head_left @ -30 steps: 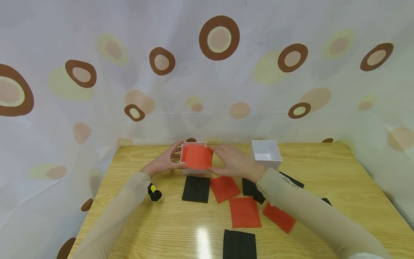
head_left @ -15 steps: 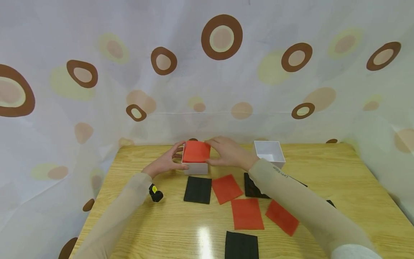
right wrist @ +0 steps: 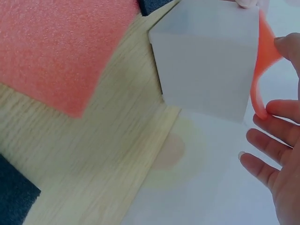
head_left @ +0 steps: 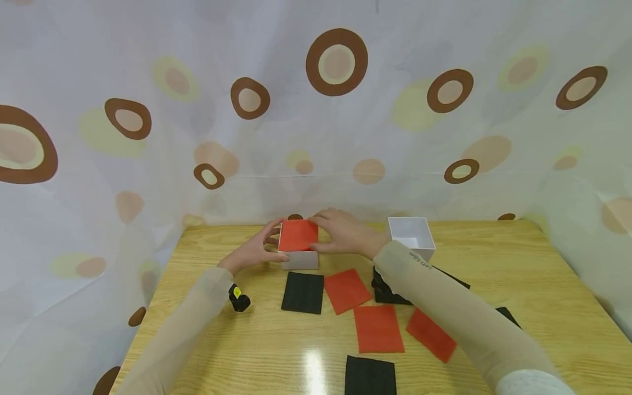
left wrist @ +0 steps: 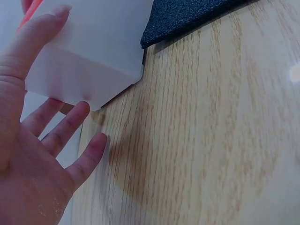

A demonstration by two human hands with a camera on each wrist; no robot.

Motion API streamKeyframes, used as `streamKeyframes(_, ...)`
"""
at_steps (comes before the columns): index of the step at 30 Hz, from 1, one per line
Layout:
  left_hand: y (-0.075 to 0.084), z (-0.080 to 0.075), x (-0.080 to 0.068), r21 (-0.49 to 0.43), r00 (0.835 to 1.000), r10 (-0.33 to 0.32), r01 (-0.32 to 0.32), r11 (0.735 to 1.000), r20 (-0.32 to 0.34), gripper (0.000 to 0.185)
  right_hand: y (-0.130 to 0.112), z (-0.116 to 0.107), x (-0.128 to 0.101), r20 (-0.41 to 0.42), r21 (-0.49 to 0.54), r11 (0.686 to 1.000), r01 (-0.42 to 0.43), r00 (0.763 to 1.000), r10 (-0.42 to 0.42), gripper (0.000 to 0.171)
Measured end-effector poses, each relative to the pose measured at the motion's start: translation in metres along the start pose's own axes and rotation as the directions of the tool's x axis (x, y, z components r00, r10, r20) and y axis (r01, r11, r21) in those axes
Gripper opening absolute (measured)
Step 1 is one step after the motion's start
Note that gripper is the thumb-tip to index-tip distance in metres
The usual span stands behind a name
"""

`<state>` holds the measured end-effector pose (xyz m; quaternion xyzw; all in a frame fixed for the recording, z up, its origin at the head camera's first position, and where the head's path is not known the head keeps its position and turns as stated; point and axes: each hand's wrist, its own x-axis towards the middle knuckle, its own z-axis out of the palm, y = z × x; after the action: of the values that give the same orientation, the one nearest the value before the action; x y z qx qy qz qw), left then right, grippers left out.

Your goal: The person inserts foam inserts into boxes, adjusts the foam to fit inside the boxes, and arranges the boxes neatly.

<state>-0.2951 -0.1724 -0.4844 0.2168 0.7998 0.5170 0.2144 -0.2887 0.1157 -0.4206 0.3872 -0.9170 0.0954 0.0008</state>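
A white box (head_left: 300, 260) stands near the table's back edge, with a red foam sheet (head_left: 298, 235) lying across its open top. My left hand (head_left: 252, 249) grips the box from its left, thumb on the front face and fingertips against the side. On the other side, my right hand (head_left: 345, 233) pinches the sheet's right edge between thumb and fingers. Seen from the right wrist, the red sheet (right wrist: 266, 47) bows outward from the rim of the box (right wrist: 206, 61), and the lower fingers are spread. The inside of the box is hidden under the sheet.
A second white box (head_left: 410, 224) stands to the right. Red foam squares (head_left: 379, 329) and black foam squares (head_left: 303, 293) lie scattered on the wooden table (head_left: 247, 351). More black pieces (head_left: 387, 295) lie partly beneath the right forearm. A patterned cloth (head_left: 276, 137) hangs behind.
The right hand has brought the red sheet left and back, from in front of the box onto its top, where it now lies flatter. The left hand has kept its grip on the box.
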Motion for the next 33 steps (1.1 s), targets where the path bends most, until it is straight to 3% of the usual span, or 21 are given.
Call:
streamKeyframes(8, -0.001, 0.001, -0.001, -0.003, 1.0, -0.008, 0.008, 1.0, 0.003, 0.107, 0.001, 0.009, -0.002, 0.054, -0.004, 0.999, -0.039, 0.998, 0.039, 0.08)
streamKeyframes(21, -0.001, 0.001, 0.0, -0.008, 1.0, -0.018, 0.018, 1.0, 0.007, 0.108, 0.008, 0.018, -0.007, 0.072, 0.033, 0.999, -0.041, 0.997, 0.038, 0.076)
streamKeyframes(25, -0.002, 0.001, 0.001, -0.012, 1.0, -0.015, 0.015, 1.0, 0.01, 0.107, 0.009, 0.018, -0.014, -0.069, 0.063, 0.996, 0.057, 0.996, -0.052, 0.061)
streamKeyframes(29, -0.002, 0.001, 0.002, -0.01, 1.0, -0.016, 0.016, 1.0, 0.007, 0.108, 0.01, 0.019, -0.02, -0.251, 0.024, 0.97, 0.241, 0.941, -0.227, 0.028)
streamKeyframes(31, -0.002, 0.001, 0.002, -0.006, 1.0, -0.018, 0.018, 1.0, 0.005, 0.108, 0.01, 0.019, -0.022, -0.285, -0.018, 0.953, 0.302, 0.912, -0.295, 0.019)
streamKeyframes(33, -0.002, 0.001, 0.002, -0.005, 1.0, -0.021, 0.021, 1.0, 0.001, 0.108, 0.01, 0.02, -0.023, -0.284, -0.045, 0.945, 0.324, 0.903, -0.323, 0.016)
